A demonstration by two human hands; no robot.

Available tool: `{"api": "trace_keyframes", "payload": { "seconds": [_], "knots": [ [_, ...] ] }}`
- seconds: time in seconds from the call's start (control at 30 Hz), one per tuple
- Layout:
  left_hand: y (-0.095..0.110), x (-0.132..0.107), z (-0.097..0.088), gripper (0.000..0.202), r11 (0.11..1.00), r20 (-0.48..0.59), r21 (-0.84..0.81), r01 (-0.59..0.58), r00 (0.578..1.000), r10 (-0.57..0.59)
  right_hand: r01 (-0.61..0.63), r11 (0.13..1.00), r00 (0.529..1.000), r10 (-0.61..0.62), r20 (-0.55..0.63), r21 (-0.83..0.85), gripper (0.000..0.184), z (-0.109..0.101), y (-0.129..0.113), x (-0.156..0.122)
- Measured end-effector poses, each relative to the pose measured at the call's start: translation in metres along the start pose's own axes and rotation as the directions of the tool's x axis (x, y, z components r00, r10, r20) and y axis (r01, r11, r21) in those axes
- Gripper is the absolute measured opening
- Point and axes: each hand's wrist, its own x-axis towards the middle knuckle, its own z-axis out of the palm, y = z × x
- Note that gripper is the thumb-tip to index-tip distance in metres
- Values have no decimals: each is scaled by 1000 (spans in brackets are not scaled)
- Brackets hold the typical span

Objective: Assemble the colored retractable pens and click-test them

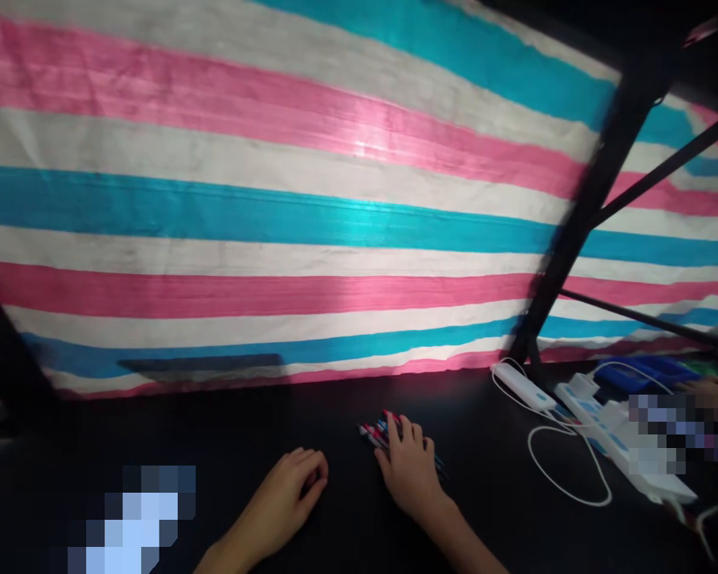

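My right hand (412, 462) lies over a small pile of pens (372, 433) on the black tabletop (347, 526). Its fingers bend down around the pile, with the thumb on the left side. The pens show red, white and blue parts, and most of their length is hidden under the palm. To the left, my left hand (293, 490) rests on the tabletop with its fingers curled in and the thumb close to the index finger. Nothing shows in it, and a short gap parts it from the pens.
On the right are a white power strip (625, 446), a white adapter (523, 387) and a looped white cable (604, 502). A blue tray (646, 372) sits behind them, near another person's hand (712, 399). Striped sheeting (275, 215) hangs behind the table, beside a black metal frame (580, 215).
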Motion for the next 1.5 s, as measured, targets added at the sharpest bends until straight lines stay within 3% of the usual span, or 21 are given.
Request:
{"api": "trace_keyframes", "payload": {
  "seconds": [0.2, 0.33, 0.5, 0.6, 0.7, 0.77, 0.83, 0.93, 0.97, 1.03, 1.1, 1.17, 1.33, 1.5],
  "knots": [
    [0, -2, 2, 10, 1000, -37, -7, -11, 999, 11, 215, 975, 976, -216, 8, 46, 50, -6, -9, -6],
    [-2, -2, 2, 10, 998, -139, -35, -45, 989, 40, 453, 874, 878, -471, 82, 173, 53, -22, -18, -7],
    [-11, 2, 3, 25, 992, -304, -93, -84, 951, 52, 623, 746, 752, -654, 81, 236, 54, -23, -40, 5],
    [-18, 2, 2, 34, 995, -322, -79, -55, 946, 27, 689, 668, 678, -731, 76, 279, 54, -15, -56, 16],
    [-22, 0, 1, 54, 999, -246, 4, -50, 968, 50, 700, 631, 643, -761, 87, 334, 63, -11, -63, 23],
    [-25, -1, 0, 70, 998, -183, 33, -62, 981, 67, 671, 639, 662, -745, 83, 377, 74, -13, -58, 25],
    [-26, -3, 0, 79, 997, -143, 25, -69, 987, 72, 606, 666, 719, -693, 60, 434, 83, -18, -42, 25],
    [-27, -2, 2, 81, 998, -106, 17, -64, 992, 66, 416, 684, 856, -518, -3, 600, 62, -20, -14, 29],
    [-27, -1, 4, 80, 998, -101, 17, -57, 993, 58, 309, 654, 912, -410, -19, 691, 53, -19, -8, 31],
    [-25, 2, 6, 78, 999, -109, 13, -43, 993, 44, 137, 527, 972, -237, -10, 839, 47, -14, -6, 34],
    [-24, 5, 10, 76, 999, -122, 10, -50, 991, 51, 67, 422, 987, -161, 1, 904, 46, -7, -16, 35],
    [-22, 8, 12, 74, 997, -130, 17, -78, 988, 79, 74, 414, 984, -176, 0, 907, 44, 0, -32, 31],
    [-20, 9, 12, 56, 992, -145, 55, -109, 983, 116, 238, 634, 951, -308, -42, 736, 35, 1, -56, 16],
    [-21, 6, 9, 47, 990, -173, 101, -100, 978, 117, 331, 736, 926, -375, -51, 590, 24, -9, -50, 14]
  ]
}}
